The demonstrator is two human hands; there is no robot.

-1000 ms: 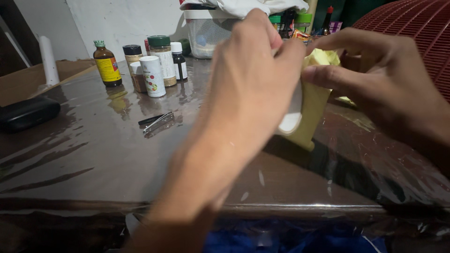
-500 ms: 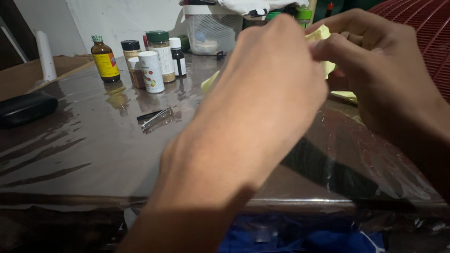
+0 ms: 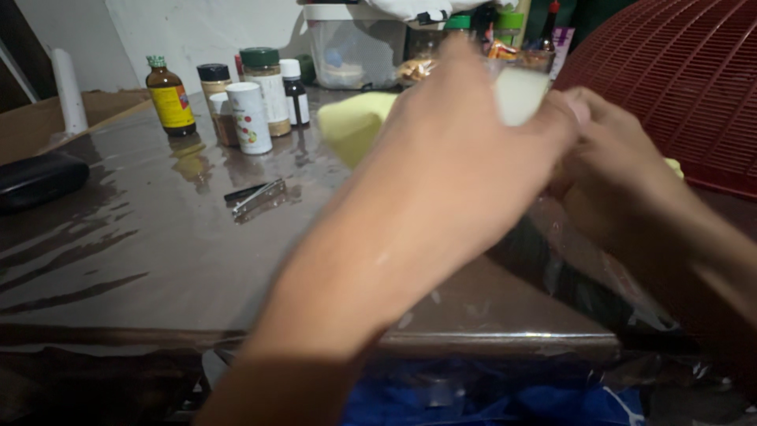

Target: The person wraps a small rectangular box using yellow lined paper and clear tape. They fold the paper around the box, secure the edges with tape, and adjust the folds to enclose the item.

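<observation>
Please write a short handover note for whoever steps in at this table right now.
Left hand and right hand meet above the table, together gripping a pale yellow cloth and a whitish piece; the grip itself is blurred. Small bottles and jars stand at the far left, metal clip in front of them, red mesh cover to the right. Cloth is off the table, not laid down.

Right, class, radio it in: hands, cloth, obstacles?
Left hand, right hand both gripping the yellow cloth. Cloth raised over table. Bottles stand clear, far left.
</observation>
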